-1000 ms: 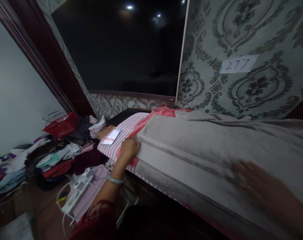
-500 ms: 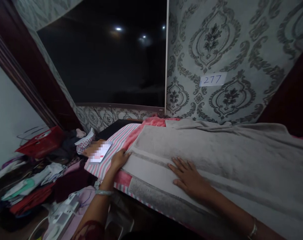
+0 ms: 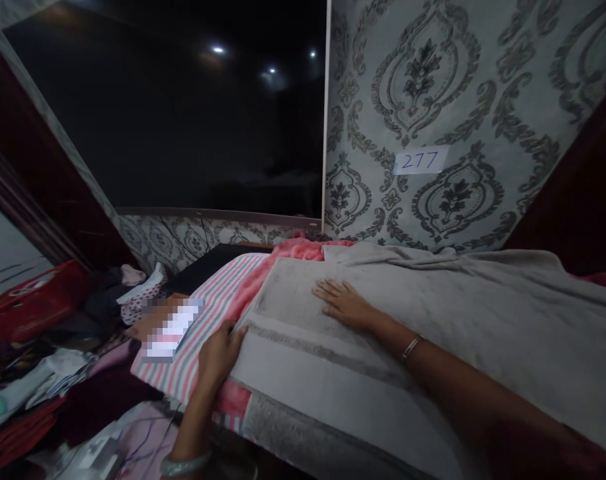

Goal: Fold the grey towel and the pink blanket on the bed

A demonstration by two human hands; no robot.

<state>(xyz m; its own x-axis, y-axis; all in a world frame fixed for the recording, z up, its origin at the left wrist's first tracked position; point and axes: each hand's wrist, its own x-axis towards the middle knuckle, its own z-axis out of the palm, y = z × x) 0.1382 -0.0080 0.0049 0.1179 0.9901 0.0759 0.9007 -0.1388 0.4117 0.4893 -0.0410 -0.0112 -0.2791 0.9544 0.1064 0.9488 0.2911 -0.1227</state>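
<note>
A grey plush blanket (image 3: pixel 463 313) lies spread over a table-like surface, with darker bands along its near part. My right hand (image 3: pixel 345 305) rests flat on it near its far left part, palm down with fingers spread. At the blanket's left edge is my left hand (image 3: pixel 217 353), its fingers curled and its thumb over the edge; the fingertips are partly hidden. Beneath the grey blanket, a pink fleece layer (image 3: pixel 250 287) and a pink, grey and white striped cloth (image 3: pixel 217 293) show on the left.
A blurred-out phone-like object (image 3: pixel 175 330) lies on the striped cloth. Heaped clothes (image 3: pixel 43 393) and a red bag (image 3: pixel 37 297) fill the left side. A large dark television (image 3: pixel 193 127) hangs on the patterned wall, beside a paper label (image 3: pixel 421 161) reading 277.
My right hand has slid away from me and slightly left across the blanket. My left hand stays at the left edge, lower in view. The camera view has shifted.
</note>
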